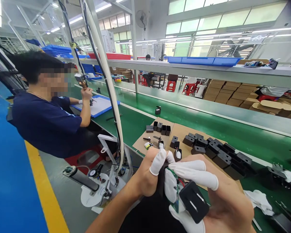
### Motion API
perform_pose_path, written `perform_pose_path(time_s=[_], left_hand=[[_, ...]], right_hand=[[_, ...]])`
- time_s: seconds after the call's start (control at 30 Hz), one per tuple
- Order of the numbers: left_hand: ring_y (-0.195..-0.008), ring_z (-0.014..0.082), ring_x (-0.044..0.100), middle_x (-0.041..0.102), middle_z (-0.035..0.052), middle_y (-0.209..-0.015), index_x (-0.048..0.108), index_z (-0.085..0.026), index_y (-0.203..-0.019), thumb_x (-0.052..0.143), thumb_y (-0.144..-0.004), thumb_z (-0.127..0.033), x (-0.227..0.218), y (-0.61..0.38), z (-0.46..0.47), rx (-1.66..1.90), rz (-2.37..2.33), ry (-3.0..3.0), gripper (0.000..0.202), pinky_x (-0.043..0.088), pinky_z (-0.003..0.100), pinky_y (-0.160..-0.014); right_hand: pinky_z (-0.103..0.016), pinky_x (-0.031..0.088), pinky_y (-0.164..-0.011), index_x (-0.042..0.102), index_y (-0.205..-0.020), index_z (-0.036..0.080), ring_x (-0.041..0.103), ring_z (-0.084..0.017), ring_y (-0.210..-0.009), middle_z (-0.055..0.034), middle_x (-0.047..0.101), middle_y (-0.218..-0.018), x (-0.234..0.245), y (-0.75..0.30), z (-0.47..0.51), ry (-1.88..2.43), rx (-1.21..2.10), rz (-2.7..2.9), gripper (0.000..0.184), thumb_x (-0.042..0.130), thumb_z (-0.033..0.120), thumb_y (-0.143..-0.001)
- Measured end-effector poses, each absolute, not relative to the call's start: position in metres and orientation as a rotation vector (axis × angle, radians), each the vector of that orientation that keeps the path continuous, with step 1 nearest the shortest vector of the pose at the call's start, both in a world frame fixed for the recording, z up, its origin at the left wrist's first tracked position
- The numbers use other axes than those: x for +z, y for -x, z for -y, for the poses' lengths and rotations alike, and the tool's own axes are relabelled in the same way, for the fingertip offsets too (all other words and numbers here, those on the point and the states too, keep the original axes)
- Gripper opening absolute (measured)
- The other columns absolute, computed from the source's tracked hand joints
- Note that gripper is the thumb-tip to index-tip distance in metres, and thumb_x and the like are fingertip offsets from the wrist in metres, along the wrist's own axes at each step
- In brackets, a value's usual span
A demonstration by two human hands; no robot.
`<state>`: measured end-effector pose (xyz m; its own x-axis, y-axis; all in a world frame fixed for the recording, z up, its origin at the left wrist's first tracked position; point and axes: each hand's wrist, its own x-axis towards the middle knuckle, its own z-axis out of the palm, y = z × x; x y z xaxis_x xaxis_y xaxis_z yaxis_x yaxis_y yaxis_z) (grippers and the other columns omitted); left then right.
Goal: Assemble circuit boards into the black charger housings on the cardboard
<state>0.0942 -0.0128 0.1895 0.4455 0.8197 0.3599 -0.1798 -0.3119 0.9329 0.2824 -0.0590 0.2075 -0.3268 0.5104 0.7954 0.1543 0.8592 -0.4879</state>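
Observation:
Both my hands are raised close to the camera at the bottom centre, with white finger cots on the fingertips. My left hand (pixel 145 176) pinches a small circuit board (pixel 176 191) with red wires. My right hand (pixel 223 200) grips a black plug housing (pixel 194 202) with two metal prongs, pressed against the board. On the brown cardboard sheet (pixel 181 131) beyond my hands lie several more black housings (pixel 220 152) and a few small parts (pixel 149 145).
A green conveyor belt (pixel 208 119) runs along the bench under a grey shelf holding blue trays (pixel 203 60). A co-worker in a dark blue shirt (pixel 46 123) sits at the left. A white hose (pixel 106 81) hangs down to a pneumatic tool stand (pixel 97 181).

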Motion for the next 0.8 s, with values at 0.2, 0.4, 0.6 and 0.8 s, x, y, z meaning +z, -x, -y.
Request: perform_pose_path(time_s=[0.2,0.4,0.6,0.8], left_hand=[[-0.063,0.0155,0.042,0.047,-0.0004,-0.066,0.050,-0.021,-0.070,0.031,-0.110,-0.067,0.188,-0.092,0.013,1.137,-0.597,-1.583,0.064,0.034,0.034,-0.064],[-0.064,0.0167,0.043,0.048,-0.0001,-0.067,0.051,-0.022,-0.071,0.031,-0.109,-0.071,0.191,-0.092,0.014,1.158,-0.637,-1.590,0.065,0.035,0.035,-0.066],[-0.063,0.0164,0.040,0.045,-0.0006,-0.064,0.050,-0.022,-0.067,0.031,-0.105,-0.078,0.189,-0.093,0.012,1.127,-0.678,-1.547,0.070,0.033,0.035,-0.067],[-0.064,0.0159,0.037,0.040,-0.0019,-0.064,0.048,-0.022,-0.066,0.033,-0.103,-0.081,0.177,-0.093,0.008,1.099,-0.682,-1.490,0.072,0.034,0.034,-0.067]], right_hand=[[-0.043,0.063,-0.080,0.067,-0.141,0.017,0.071,-0.028,-0.099,-0.0135,0.075,-0.114,0.207,-0.280,0.058,0.495,0.373,1.914,0.067,0.084,0.000,-0.078],[-0.041,0.064,-0.080,0.067,-0.141,0.016,0.071,-0.027,-0.099,-0.0143,0.075,-0.115,0.208,-0.280,0.056,0.492,0.337,1.939,0.067,0.085,0.000,-0.078],[-0.040,0.064,-0.077,0.066,-0.141,0.017,0.071,-0.027,-0.097,-0.0141,0.076,-0.113,0.208,-0.278,0.052,0.494,0.320,1.952,0.066,0.082,0.000,-0.079],[-0.042,0.065,-0.078,0.068,-0.140,0.020,0.073,-0.027,-0.095,-0.0127,0.076,-0.110,0.205,-0.277,0.052,0.547,0.319,1.949,0.068,0.082,-0.002,-0.077]])
